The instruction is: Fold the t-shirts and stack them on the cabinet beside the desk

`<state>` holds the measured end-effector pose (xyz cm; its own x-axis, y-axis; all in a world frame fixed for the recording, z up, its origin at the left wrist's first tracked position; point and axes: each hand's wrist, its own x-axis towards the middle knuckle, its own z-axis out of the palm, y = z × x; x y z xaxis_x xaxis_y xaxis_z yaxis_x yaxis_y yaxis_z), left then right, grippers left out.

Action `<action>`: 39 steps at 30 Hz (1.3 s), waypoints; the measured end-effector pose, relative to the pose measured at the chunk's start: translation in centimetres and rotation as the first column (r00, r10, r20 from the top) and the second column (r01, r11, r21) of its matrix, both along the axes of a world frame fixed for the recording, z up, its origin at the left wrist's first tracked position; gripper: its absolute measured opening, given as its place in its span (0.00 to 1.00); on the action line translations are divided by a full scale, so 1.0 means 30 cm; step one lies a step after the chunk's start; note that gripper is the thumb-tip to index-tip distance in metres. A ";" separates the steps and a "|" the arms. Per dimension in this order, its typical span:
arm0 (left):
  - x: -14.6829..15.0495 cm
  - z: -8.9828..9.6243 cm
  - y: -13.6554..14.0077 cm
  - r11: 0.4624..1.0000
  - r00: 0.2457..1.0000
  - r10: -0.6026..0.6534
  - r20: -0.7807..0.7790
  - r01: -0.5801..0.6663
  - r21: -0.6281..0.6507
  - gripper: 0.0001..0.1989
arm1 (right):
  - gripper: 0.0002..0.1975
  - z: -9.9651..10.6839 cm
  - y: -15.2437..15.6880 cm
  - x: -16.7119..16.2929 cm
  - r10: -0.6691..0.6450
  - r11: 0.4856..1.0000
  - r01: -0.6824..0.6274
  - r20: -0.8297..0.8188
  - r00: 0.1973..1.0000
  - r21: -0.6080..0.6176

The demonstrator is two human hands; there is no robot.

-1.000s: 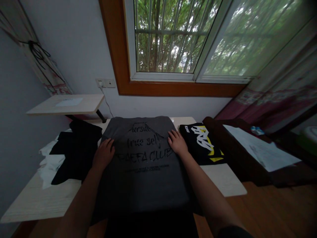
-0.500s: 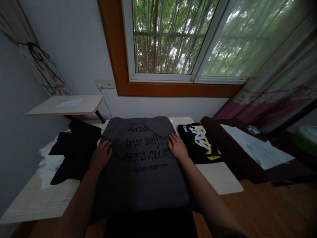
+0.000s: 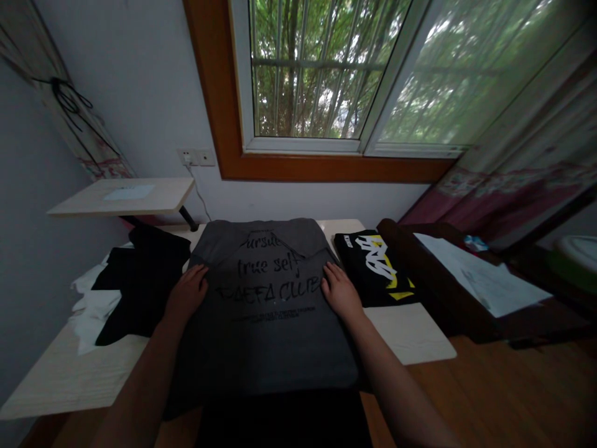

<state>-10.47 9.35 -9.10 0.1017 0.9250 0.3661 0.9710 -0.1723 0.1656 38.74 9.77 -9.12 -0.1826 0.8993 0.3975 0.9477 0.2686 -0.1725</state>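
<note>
A dark grey T-shirt (image 3: 280, 348) with black lettering lies spread over the table in front of me, its near end reaching the table's front edge. On its left side edge rests my left hand (image 3: 189, 291), fingers laid out on the cloth. My right hand (image 3: 340, 289) lies flat on the opposite side edge, fingers extended. Neither hand grips the fabric. Just right of my right hand is a folded black garment (image 3: 373, 267) with a white and yellow print. Left of my left hand lies a heap of black cloth (image 3: 144, 286).
White cloth (image 3: 100, 305) sticks out from under the black heap. A small raised shelf (image 3: 125, 198) stands at the back left of the pale table (image 3: 69, 379). To the right, a brown surface (image 3: 448, 286) carries a white sheet (image 3: 476, 274). A window is ahead.
My right hand has slid slightly nearer to me and outward along the T-shirt's side edge. The left hand has shifted slightly left. The shirt lies almost the same.
</note>
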 end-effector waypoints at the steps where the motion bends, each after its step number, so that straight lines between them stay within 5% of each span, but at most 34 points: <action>1: 0.003 0.002 0.001 1.000 1.000 0.001 -0.012 -0.001 0.001 0.21 | 0.23 0.001 0.004 -0.003 -0.011 1.000 0.011 0.008 1.000 0.003; 29: 0.005 -0.008 0.131 0.998 0.995 0.039 -0.089 -0.044 -0.053 0.24 | 0.24 0.003 0.199 -0.040 -0.059 0.998 0.060 0.095 0.994 0.001; 39: -0.014 -0.003 0.203 0.999 0.994 -0.028 -0.104 0.026 -0.026 0.18 | 0.24 0.009 0.231 -0.052 -0.068 0.997 0.070 0.086 0.994 -0.021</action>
